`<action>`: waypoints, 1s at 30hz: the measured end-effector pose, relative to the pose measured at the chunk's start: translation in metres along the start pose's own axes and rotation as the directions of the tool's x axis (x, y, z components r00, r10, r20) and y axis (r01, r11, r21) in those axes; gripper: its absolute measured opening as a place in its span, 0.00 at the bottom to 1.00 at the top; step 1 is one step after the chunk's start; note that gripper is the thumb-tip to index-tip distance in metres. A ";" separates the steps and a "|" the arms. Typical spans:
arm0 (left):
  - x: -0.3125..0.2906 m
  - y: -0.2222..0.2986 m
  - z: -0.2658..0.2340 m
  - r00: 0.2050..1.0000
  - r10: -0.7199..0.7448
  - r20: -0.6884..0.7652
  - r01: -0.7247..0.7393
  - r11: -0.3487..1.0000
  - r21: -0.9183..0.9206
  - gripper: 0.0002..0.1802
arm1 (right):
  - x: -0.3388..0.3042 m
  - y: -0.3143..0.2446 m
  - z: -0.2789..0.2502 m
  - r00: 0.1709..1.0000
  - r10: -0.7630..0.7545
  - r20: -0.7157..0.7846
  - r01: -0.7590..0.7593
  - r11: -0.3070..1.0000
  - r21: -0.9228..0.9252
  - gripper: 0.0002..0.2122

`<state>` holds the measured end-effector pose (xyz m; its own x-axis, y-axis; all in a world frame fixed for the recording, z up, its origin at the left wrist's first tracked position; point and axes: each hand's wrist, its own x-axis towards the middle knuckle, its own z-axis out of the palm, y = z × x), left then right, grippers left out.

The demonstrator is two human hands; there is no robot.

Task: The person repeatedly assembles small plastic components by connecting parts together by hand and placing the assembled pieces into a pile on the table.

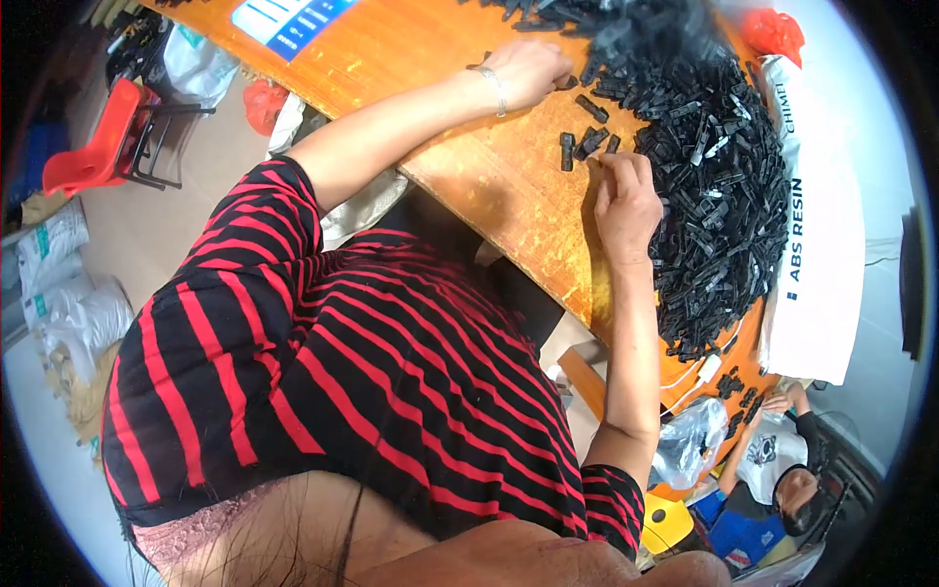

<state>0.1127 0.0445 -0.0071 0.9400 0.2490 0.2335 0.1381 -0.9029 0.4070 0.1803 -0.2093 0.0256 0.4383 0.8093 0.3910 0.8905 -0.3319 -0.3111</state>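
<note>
My left hand (528,73) rests over the orange wooden table with its fingers curled together, a small black plastic part (566,84) at the fingertips. To the right and nearer me, my right hand (628,205) is closed, thumb and fingers pinched; whatever they hold is hidden or too small to name. Between the two hands lie several loose black plastic parts (590,144), clip-like in shape. One of them lies just beyond my right fingertips. A large heap of the same black parts (719,186) spreads beside my right hand and along the far side.
A white printed sack (817,235) stands along the heap's right side. On the table (469,201) are a blue-and-white sheet (293,24), a white cable connector (709,369) and a clear plastic bag (690,440). Another person (778,450) sits at lower right; a red chair (103,142) stands left.
</note>
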 end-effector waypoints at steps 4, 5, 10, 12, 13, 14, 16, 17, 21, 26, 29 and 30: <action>-0.009 0.006 0.000 0.998 0.011 -0.054 -0.014 0.999 -0.043 0.08 | 0.003 -0.016 0.015 0.996 0.087 0.028 -0.089 0.994 0.062 0.08; -0.011 0.009 -0.002 0.999 0.010 -0.041 -0.012 0.999 -0.047 0.09 | 0.002 -0.023 0.019 0.993 0.104 0.062 -0.107 0.993 0.043 0.09; -0.022 0.016 -0.010 0.992 -0.123 0.037 0.128 0.946 -0.299 0.14 | 0.003 -0.041 0.030 0.980 0.148 0.135 -0.150 0.989 0.002 0.08; -0.029 0.013 -0.011 0.977 -0.187 0.104 0.214 0.865 -0.453 0.15 | 0.002 -0.049 0.033 0.983 0.094 0.159 -0.101 0.994 0.038 0.08; -0.035 0.009 -0.007 0.979 -0.164 0.122 0.204 0.750 -0.630 0.17 | 0.002 -0.054 0.035 0.983 0.040 0.178 -0.054 0.996 0.074 0.08; -0.040 0.005 -0.005 0.982 -0.136 0.133 0.189 0.599 -0.778 0.18 | 0.000 -0.059 0.035 0.977 0.039 0.210 -0.066 0.990 0.121 0.08; -0.051 0.007 -0.009 0.962 -0.161 0.220 0.268 0.413 -0.870 0.19 | -0.001 -0.060 0.037 0.982 0.048 0.184 -0.077 0.985 0.152 0.07; -0.057 0.010 -0.011 0.938 -0.166 0.305 0.336 0.209 -0.918 0.21 | -0.002 -0.060 0.038 0.986 0.058 0.157 -0.086 0.980 0.181 0.07; -0.076 0.008 -0.012 0.916 -0.229 0.329 0.322 -0.069 -0.944 0.17 | 0.008 -0.066 0.033 0.850 0.397 0.346 -0.515 0.486 0.707 0.11; -0.089 0.015 -0.019 0.934 -0.131 0.333 0.335 -0.007 -0.942 0.16 | 0.010 -0.063 0.031 0.777 0.413 0.475 -0.568 0.134 0.812 0.08; -0.099 0.016 -0.030 0.945 -0.160 0.283 0.300 0.087 -0.950 0.17 | 0.005 -0.054 0.030 0.762 0.418 0.495 -0.596 0.152 0.789 0.05; -0.102 0.012 -0.032 0.937 -0.135 0.321 0.336 0.112 -0.935 0.18 | 0.003 -0.053 0.030 0.755 0.419 0.503 -0.621 0.212 0.755 0.05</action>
<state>0.0086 0.0192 0.0025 0.9626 0.2432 -0.1195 0.0395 0.3102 0.9498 0.1309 -0.1753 0.0172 0.6433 0.7161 -0.2710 -0.1753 -0.2068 -0.9625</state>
